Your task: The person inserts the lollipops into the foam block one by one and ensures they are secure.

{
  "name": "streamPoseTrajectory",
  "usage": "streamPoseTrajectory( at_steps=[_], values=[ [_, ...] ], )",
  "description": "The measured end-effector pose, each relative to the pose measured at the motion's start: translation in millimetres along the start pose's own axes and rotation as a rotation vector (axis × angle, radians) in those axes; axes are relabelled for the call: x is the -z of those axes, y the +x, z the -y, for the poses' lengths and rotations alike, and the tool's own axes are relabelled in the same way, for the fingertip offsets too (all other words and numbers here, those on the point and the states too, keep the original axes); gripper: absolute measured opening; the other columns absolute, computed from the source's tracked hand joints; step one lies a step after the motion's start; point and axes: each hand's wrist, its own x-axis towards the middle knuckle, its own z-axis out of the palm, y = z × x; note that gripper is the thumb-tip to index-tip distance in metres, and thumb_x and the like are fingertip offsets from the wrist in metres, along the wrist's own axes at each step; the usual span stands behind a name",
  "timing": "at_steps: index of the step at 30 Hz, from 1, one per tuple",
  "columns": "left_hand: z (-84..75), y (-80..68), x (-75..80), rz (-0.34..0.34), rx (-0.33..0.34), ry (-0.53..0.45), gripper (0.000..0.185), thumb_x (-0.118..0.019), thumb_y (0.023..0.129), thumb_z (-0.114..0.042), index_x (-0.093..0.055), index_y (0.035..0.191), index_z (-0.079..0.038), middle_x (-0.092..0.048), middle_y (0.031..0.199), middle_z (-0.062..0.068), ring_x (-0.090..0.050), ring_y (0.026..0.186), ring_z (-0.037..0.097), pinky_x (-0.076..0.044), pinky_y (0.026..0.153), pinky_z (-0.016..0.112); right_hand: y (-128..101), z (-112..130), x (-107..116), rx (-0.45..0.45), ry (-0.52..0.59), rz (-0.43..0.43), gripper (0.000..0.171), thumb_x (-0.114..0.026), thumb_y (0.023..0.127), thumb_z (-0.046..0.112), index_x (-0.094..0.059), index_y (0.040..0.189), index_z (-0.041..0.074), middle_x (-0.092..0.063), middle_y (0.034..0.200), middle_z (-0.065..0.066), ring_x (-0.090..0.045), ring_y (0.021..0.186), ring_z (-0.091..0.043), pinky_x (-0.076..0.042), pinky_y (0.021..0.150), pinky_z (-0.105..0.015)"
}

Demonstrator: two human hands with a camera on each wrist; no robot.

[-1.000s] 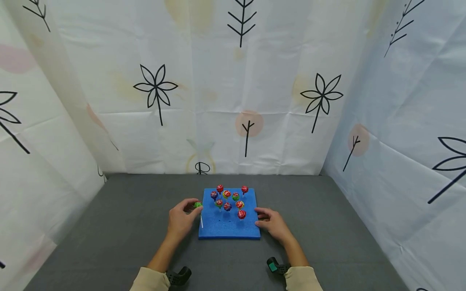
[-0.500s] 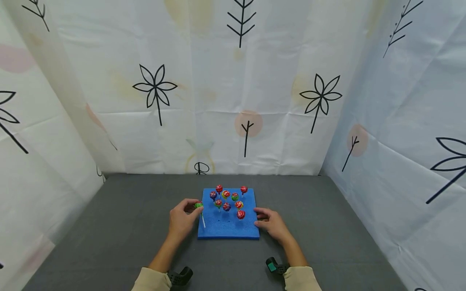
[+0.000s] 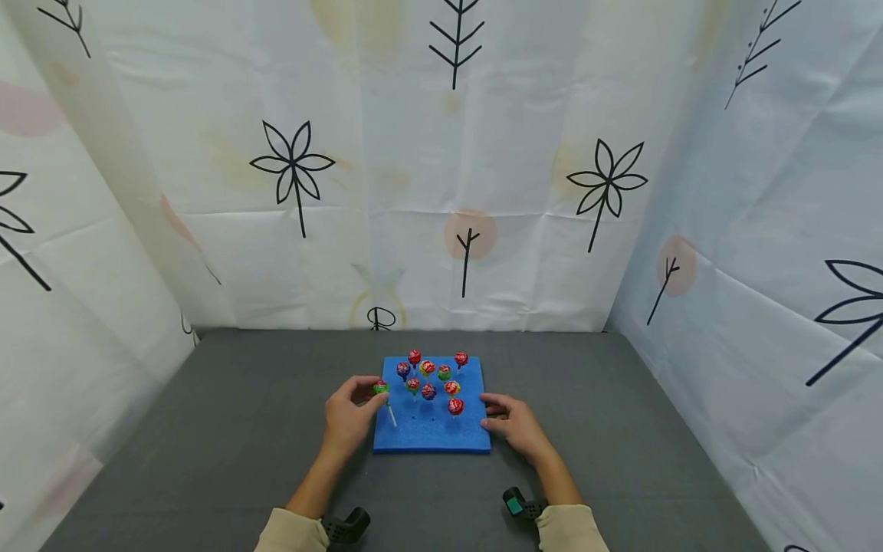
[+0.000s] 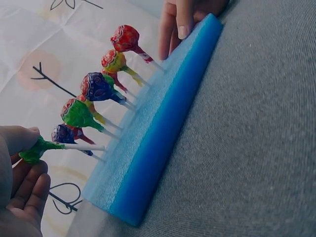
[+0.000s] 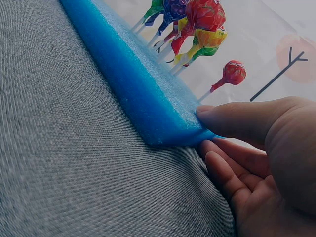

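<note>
A blue foam board [image 3: 431, 435] lies flat on the grey cloth, with several wrapped lollipops [image 3: 428, 375] standing upright in its far half. My left hand [image 3: 369, 392] pinches a green lollipop [image 3: 381, 388] by its head at the board's left edge. Its white stick slants down over the near left part of the board. In the left wrist view the green lollipop [image 4: 39, 148] points its stick at the board [image 4: 163, 123]. My right hand [image 3: 498, 410] rests with straight fingers on the board's right edge [image 5: 123, 64]; one finger [image 5: 232, 118] lies on top.
Grey cloth [image 3: 241, 429] covers the table on both sides of the board. White curtains [image 3: 414, 192] printed with black flowers close in the back and both sides. Small holes [image 3: 431, 420] dot the board's near rows.
My left hand has carried the green lollipop slightly right, over the board's left edge, and the stick now leans further in over the foam. The right hand has stayed put.
</note>
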Motion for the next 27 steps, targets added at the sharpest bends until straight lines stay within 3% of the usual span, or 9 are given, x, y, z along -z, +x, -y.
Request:
streamPoseTrajectory(
  at_steps=[6, 15, 27],
  values=[
    [-4.9, -2.2, -1.1, 0.017, 0.020, -0.065, 0.023, -0.077, 0.085, -0.011, -0.067, 0.105, -0.008, -0.067, 0.098, 0.006, -0.064, 0.090, 0.019, -0.053, 0.085, 0.042, 0.4, -0.1, -0.2, -0.001, 0.005, 0.001, 0.043, -0.072, 0.086, 0.004, -0.062, 0.127, 0.001, -0.063, 0.116, -0.013, -0.061, 0.102, -0.027, -0.052, 0.086, -0.043],
    [0.6, -5.3, -7.0, 0.025, -0.072, -0.105, 0.024, -0.079, 0.081, -0.005, -0.067, 0.101, -0.007, -0.069, 0.094, 0.004, -0.066, 0.087, 0.020, -0.053, 0.084, 0.045, 0.8, -0.6, -1.0, 0.004, 0.001, -0.006, 0.042, -0.072, 0.086, 0.004, -0.062, 0.127, 0.000, -0.063, 0.116, -0.013, -0.061, 0.102, -0.027, -0.052, 0.086, -0.043],
    [-0.7, -6.4, -8.4, 0.031, -0.106, -0.130, 0.024, -0.078, 0.080, -0.001, -0.067, 0.101, -0.008, -0.068, 0.096, 0.004, -0.066, 0.090, 0.022, -0.053, 0.085, 0.047, 0.2, 0.6, -0.6, -0.007, 0.010, -0.006, 0.042, -0.072, 0.086, 0.003, -0.062, 0.127, 0.000, -0.062, 0.119, -0.014, -0.060, 0.104, -0.028, -0.051, 0.088, -0.044]
  ],
)
